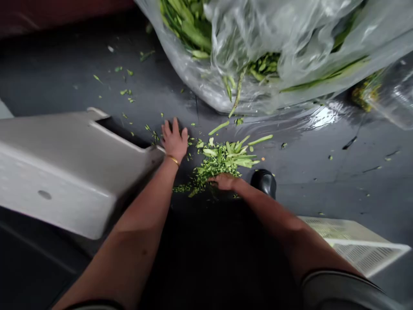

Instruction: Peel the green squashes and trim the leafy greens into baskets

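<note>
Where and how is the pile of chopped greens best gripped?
Probably low at its base, between two cupped palms: the left hand from the left, the right hand from the near edge. The pile of chopped greens lies low and loose, so pinching its top might lift little.

Right grip [225, 181] at chopped greens [219, 160]; left grip [175, 141] near pale bin [61, 150]

Person's left arm [142, 224] and right arm [277, 219] reach down, converging. Left grip [175, 140] palm down, fingers [175, 125] splayed, pointing forward. Right grip [225, 181] nearer the body, wrist [238, 184] angled inward, fingertips pointing left, finger pose partly hidden.
</note>
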Available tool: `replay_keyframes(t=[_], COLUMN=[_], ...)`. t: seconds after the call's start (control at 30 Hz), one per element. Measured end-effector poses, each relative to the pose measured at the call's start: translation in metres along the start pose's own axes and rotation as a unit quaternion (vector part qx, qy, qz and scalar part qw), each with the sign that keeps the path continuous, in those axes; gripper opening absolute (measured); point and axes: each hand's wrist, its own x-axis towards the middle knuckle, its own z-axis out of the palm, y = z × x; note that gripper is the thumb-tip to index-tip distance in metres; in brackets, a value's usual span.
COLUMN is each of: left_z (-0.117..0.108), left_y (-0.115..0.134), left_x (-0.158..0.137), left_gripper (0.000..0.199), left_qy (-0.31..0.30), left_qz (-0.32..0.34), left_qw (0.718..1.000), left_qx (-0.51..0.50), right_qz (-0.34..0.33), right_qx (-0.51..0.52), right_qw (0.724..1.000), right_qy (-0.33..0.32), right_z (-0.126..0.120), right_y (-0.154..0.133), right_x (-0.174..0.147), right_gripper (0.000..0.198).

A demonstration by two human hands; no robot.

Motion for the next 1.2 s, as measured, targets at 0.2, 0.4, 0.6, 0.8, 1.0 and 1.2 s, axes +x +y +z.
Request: replay_keyframes(t=[0.2, 0.4, 0.6, 0.8, 1.0, 1.2], left_z=[0.046, 0.045, 0.069, 0.043, -0.102, -0.216], left_y=[0.005, -0.035, 0.0, 0.043, 0.118, 0.219], left_x=[-0.083, -0.138, -0.083, -0.066, -0.075, -0.01], left_gripper=[0.056, 0.092, 0.085, 0.069, 0.069, 0.063], left_qy=[-0.127, -0.162, -0.213, -0.251, -0.19, -0.036], left_qz=[0.074, 0.083, 0.124, 0.156, 0.249, 0.383], left_qw=[0.988, 0.975, 0.969, 0.946, 0.939, 0.922], left_qx=[0.048, 0.13, 0.01, -0.132, -0.145, -0.051], right_qz=[0.007, 0.298, 0.183, 0.116, 0.002, -0.079], right_qx=[0.107, -0.063, -0.09, 0.028, 0.092, 0.019], right_qw=[0.973, 0.907, 0.946, 0.945, 0.875, 0.775], right_qy=[0.205, 0.291, 0.25, 0.306, 0.475, 0.627], right_z=[-0.072, -0.073, -0.046, -0.057, -0.09, -0.215], right_y=[0.053, 0.115, 0.035, -0.001, -0.049, -0.08], right_x=[-0.093, -0.116, -0.029, -0.018, -0.132, -0.225], right_gripper=[0.038, 0.104, 0.08, 0.047, 0.041, 0.041])
